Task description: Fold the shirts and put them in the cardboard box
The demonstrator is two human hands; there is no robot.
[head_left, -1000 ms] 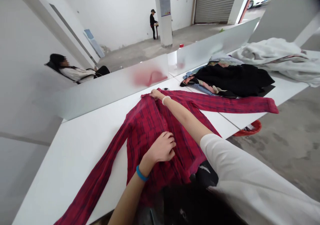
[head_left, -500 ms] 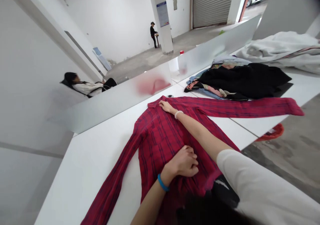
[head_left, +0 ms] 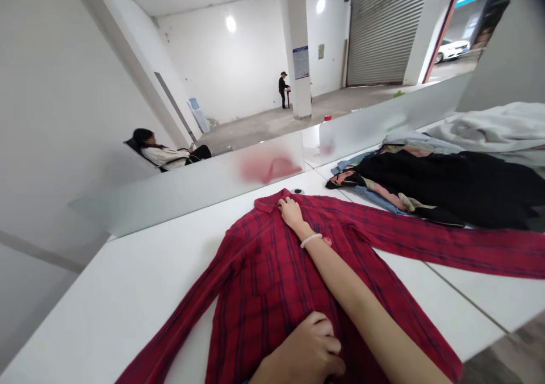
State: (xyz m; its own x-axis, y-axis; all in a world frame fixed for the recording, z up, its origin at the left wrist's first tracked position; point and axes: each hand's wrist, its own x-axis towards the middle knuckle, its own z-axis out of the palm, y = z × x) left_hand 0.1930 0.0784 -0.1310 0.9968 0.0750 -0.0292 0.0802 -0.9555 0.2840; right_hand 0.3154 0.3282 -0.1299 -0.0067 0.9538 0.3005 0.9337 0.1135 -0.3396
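Observation:
A red plaid shirt lies spread face up on the white table, both sleeves stretched out to the sides. My right hand reaches to the collar and pinches the cloth there; a white bead bracelet sits on its wrist. My left hand rests near the bottom edge of the view on the shirt's lower front, its fingers curled into the fabric.
A pile of clothes topped by a black garment lies at the right, with a grey-white heap behind it. A frosted divider runs along the table's far edge. One person reclines in a chair beyond; another person stands far back.
The view has tilted up and moved closer. My right hand stays at the collar while my left hand sits lower in the picture, and the shirt body lies flatter and wider.

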